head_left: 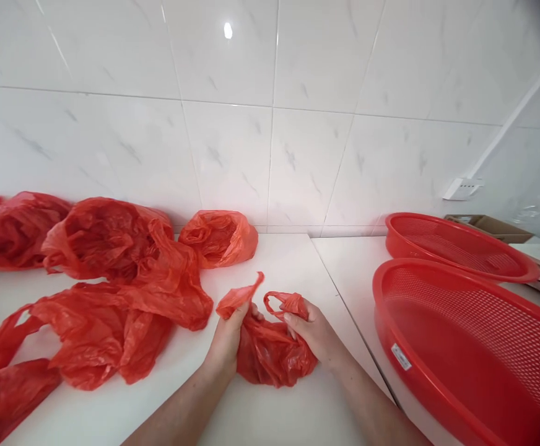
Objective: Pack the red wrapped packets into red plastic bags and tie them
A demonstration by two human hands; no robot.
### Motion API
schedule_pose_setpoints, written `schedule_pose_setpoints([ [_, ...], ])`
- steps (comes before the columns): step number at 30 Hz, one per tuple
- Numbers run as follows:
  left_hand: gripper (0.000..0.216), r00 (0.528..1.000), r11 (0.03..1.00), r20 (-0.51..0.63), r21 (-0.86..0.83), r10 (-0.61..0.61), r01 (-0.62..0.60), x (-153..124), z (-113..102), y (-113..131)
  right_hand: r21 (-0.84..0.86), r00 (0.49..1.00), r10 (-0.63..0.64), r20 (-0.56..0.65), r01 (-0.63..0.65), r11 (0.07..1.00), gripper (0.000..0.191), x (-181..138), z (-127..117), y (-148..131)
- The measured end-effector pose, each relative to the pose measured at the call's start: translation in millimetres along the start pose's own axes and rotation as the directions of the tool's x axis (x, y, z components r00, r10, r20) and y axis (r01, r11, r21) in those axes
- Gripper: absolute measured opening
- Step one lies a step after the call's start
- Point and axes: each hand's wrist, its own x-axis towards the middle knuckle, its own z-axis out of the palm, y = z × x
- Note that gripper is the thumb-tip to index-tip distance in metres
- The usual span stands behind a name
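A small red plastic bag (270, 356) lies on the white counter (293, 260) in front of me, bunched up. My left hand (228, 337) is closed round one of its handles, which sticks up to the right. My right hand (309, 331) pinches the bag's other handle, a loop (282, 302) standing above the fingers. Both hands press against the bag from either side.
Several more red plastic bags (112, 241) lie along the left of the counter, up to the tiled wall. Two red perforated baskets (460, 248) (474, 347) stand at the right. A cardboard box (493, 226) sits behind them, and a white socket strip (462, 187) is on the wall.
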Motion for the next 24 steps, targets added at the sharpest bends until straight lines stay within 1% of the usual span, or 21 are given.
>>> schedule_pose_setpoints([
  [2, 0.036, 0.997, 1.0, -0.079, 0.021, 0.004, -0.003, -0.3, 0.2, -0.4, -0.082, 1.0, -0.02, 0.001, 0.02, 0.996, 0.019, -3.0, 7.5, -4.7],
  [3, 0.037, 0.996, 0.999, -0.089, 0.036, 0.002, 0.001, -0.9, 0.8, 0.4, -0.098, 1.0, -0.015, 0.01, 0.016, 0.995, 0.021, -4.8, 11.0, -7.6],
  [4, 0.038, 0.998, 0.999, -0.067, 0.054, 0.002, 0.001, -1.7, 1.7, 1.9, -0.11, 1.0, -0.005, 0.02, 0.007, 0.994, 0.023, -6.5, 14.2, -10.5],
  [7, 0.035, 0.992, 0.993, 0.122, 0.111, 0.015, -0.029, -4.1, 5.3, 7.9, -0.159, 1.0, 0.006, 0.023, -0.002, 0.987, 0.027, -9.8, 19.6, -15.2],
  [8, 0.032, 0.988, 0.991, 0.155, 0.129, 0.014, -0.034, -4.2, 5.6, 9.5, -0.181, 1.0, -0.003, 0.018, 0.006, 0.983, 0.025, -9.8, 19.2, -14.7],
  [9, 0.027, 0.989, 0.99, 0.146, 0.134, 0.019, -0.039, -3.6, 5.1, 10.6, -0.202, 1.0, -0.014, 0.012, 0.016, 0.979, 0.022, -9.2, 17.4, -13.3],
  [11, 0.019, 0.998, 0.994, 0.037, 0.103, 0.043, -0.047, -0.7, 1.6, 10.9, -0.235, 0.999, -0.024, -0.027, 0.017, 0.972, 0.014, -6.3, 9.9, -9.0],
  [13, 0.017, 0.995, 0.995, -0.066, 0.065, 0.074, -0.07, 3.3, -3.7, 9.1, -0.254, 0.994, -0.016, -0.105, -0.011, 0.967, 0.011, -2.2, -1.3, -5.4],
  [14, 0.017, 0.993, 0.995, -0.081, 0.058, 0.085, -0.081, 5.1, -6.0, 7.8, -0.254, 0.989, -0.012, -0.148, -0.026, 0.967, 0.011, -0.3, -7.2, -4.5],
  [16, 0.019, 0.994, 0.995, -0.06, 0.061, 0.088, -0.084, 7.4, -8.3, 5.1, -0.24, 0.978, -0.018, -0.21, -0.034, 0.97, 0.013, 2.2, -17.6, -5.1],
  [18, 0.02, 0.997, 0.996, -0.035, 0.053, 0.075, -0.073, 7.5, -7.1, 3.1, -0.224, 0.97, -0.036, -0.242, -0.02, 0.974, 0.016, 2.7, -24.9, -7.4],
  [22, 0.021, 0.999, 0.998, -0.03, 0.038, 0.041, -0.04, 5.0, -1.7, 1.7, -0.164, 0.941, -0.009, -0.339, -0.049, 0.985, 0.024, 0.9, -33.7, -8.6],
  [24, 0.02, 0.999, 0.999, -0.019, 0.018, 0.035, -0.035, 4.2, -1.4, 1.6, -0.145, 0.927, -0.015, -0.374, -0.042, 0.989, 0.029, 0.0, -37.8, -6.8],
])
